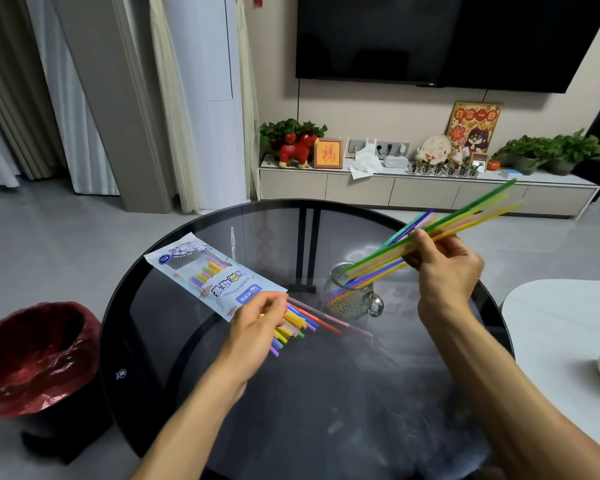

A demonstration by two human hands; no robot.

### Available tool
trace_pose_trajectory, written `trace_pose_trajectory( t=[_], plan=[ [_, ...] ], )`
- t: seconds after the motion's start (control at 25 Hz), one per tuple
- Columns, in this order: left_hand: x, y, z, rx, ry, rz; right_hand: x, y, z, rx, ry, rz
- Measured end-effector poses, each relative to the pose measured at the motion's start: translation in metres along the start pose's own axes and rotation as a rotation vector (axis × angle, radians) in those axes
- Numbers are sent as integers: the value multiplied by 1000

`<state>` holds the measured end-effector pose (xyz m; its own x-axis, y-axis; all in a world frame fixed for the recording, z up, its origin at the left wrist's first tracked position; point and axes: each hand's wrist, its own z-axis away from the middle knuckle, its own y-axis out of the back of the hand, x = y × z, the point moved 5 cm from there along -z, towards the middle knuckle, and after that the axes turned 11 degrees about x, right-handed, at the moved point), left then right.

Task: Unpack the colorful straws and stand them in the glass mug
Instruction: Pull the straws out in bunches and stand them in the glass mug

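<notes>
We cannot see our left hand's [257, 318] fingertips; they curl under, on the open end of the straw packet [208, 271]. The hand covers part of the loose straws [300, 322] sticking out there, so we cannot count them. The packet's small print is too tiny for us to read. To the right of the packet, our right hand [444, 268] hides the middle of the straw bunch [465, 216], and the far tips are blurry. The bunch's low ends go into the glass mug [352, 296], where the bumpy glass smears the colors. Both our arms are cut off by the bottom edge.
</notes>
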<state>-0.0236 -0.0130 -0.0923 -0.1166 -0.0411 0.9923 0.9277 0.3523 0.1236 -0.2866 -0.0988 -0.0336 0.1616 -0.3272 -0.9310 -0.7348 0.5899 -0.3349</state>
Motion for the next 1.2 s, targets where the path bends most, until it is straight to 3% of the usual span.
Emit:
trace_pose_trajectory(
  t=[0.2,0.52,0.72,0.8,0.88,0.96,1.08,1.2],
  plan=[
    [-2,-3,4,-7,-7,-46,39,-12,-1,17,62,256],
    [-2,-3,1,10,-7,-66,73,-12,2,2,23,327],
    [-1,-3,0,26,-90,-142,61,-8,-1,-101,107,743],
    [-5,0,-2,76,-231,-349,57,0,9,-170,71,860],
    [-15,-3,-6,84,-398,-740,59,13,26,-216,132,980],
    [-34,-5,-9,-9,-358,-1003,65,13,52,-384,245,1040],
    [-51,-5,-8,-167,-286,-1118,68,-13,91,-661,492,1039],
    [-47,-2,-4,-185,-307,-1110,84,-33,117,-712,681,1186]
  ],
)
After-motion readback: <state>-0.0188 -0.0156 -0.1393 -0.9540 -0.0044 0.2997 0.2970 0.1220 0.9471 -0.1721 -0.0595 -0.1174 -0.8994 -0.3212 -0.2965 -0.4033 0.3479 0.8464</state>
